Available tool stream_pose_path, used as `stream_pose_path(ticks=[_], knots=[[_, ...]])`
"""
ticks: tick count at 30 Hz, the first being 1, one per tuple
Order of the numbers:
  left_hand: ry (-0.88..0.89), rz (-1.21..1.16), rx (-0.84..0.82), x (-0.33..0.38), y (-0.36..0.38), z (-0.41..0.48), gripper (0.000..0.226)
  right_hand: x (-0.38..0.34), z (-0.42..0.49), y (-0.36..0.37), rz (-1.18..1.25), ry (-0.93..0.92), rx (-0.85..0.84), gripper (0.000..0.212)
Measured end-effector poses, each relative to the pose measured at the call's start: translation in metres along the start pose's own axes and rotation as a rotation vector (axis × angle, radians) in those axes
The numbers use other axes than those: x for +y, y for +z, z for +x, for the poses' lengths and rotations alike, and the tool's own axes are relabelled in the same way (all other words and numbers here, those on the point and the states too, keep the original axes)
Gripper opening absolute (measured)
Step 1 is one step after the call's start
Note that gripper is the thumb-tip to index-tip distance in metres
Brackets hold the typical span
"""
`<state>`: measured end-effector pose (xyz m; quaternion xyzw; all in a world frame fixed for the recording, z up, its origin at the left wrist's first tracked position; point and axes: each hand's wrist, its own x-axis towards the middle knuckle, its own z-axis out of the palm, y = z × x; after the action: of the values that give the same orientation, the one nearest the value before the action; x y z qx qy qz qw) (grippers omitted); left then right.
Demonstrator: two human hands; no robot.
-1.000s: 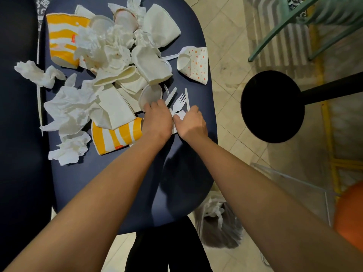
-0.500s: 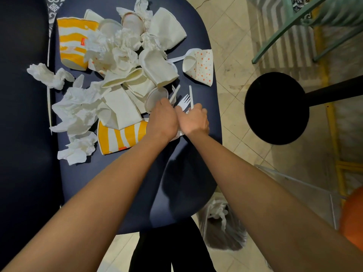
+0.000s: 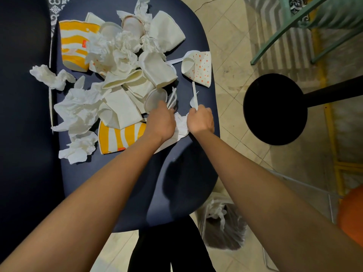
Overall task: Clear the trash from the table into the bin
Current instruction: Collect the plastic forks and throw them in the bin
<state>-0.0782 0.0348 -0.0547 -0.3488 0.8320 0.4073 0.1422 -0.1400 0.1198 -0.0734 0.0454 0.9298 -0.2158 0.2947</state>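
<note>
Now L hand (image 3: 161, 122) grip round cutlery (image 3: 171, 100), R hand (image 3: 201, 120) grip round stick (image 3: 194, 93), napkin (image 3: 181, 124) betw., cups (image 3: 159, 71) behind.

Dim, warm light from overhead drops a soft, dark shadow over the near edge of the table (image 3: 176, 203), the crumpled white paper (image 3: 121, 55) glares slightly, and the floor tiles (image 3: 231, 75) bend and smear toward the right edge.

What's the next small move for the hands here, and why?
Probably lift both hands and carry their loads to the bin beside the near edge of the table. The left hand grips white plastic cutlery, the right hand grips a white utensil, and the bin already holds napkins.
</note>
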Motion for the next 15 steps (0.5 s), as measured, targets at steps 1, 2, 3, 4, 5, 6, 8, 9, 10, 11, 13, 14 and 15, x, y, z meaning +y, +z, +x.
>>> stream_pose_path(ticks=[1, 2, 3, 4, 5, 6, 8, 9, 10, 11, 13, 14, 15], knots=[[0.016, 0.009, -0.003, -0.002, 0.001, 0.0, 0.029, 0.002, -0.001, -0.001, 0.007, -0.008, 0.012, 0.037], [0.03, 0.014, -0.011, -0.004, 0.003, -0.001, 0.03, 0.003, -0.001, -0.002, 0.018, -0.009, 0.024, 0.036], [0.041, 0.023, -0.025, -0.005, 0.004, -0.002, 0.034, 0.005, -0.002, -0.003, 0.03, 0.0, 0.031, 0.035], [0.051, 0.05, -0.041, -0.006, 0.005, -0.004, 0.04, 0.007, -0.003, -0.004, 0.037, 0.013, 0.029, 0.034], [0.06, 0.096, -0.059, -0.006, 0.007, -0.006, 0.047, 0.008, -0.004, -0.004, 0.036, 0.026, 0.022, 0.034], [0.066, 0.149, -0.076, -0.007, 0.009, -0.008, 0.055, 0.01, -0.006, -0.004, 0.029, 0.033, 0.013, 0.033], [0.068, 0.236, -0.104, -0.009, 0.014, -0.013, 0.067, 0.014, -0.008, -0.004, 0.011, 0.034, -0.002, 0.033], [0.063, 0.265, -0.116, -0.01, 0.016, -0.015, 0.068, 0.016, -0.009, -0.004, 0.007, 0.034, -0.006, 0.033], [0.058, 0.286, -0.123, -0.011, 0.019, -0.016, 0.067, 0.018, -0.01, -0.004, 0.004, 0.035, -0.012, 0.033], [0.054, 0.303, -0.124, -0.013, 0.022, -0.017, 0.063, 0.02, -0.011, -0.003, 0.002, 0.036, -0.022, 0.033], [0.066, 0.333, -0.106, -0.016, 0.026, -0.016, 0.053, 0.026, -0.011, -0.001, 0.001, 0.029, -0.045, 0.033], [0.088, 0.341, -0.094, -0.017, 0.028, -0.015, 0.049, 0.028, -0.012, -0.001, 0.005, 0.021, -0.057, 0.032], [0.117, 0.344, -0.084, -0.019, 0.03, -0.014, 0.046, 0.03, -0.013, 0.001, 0.012, 0.011, -0.066, 0.032]])
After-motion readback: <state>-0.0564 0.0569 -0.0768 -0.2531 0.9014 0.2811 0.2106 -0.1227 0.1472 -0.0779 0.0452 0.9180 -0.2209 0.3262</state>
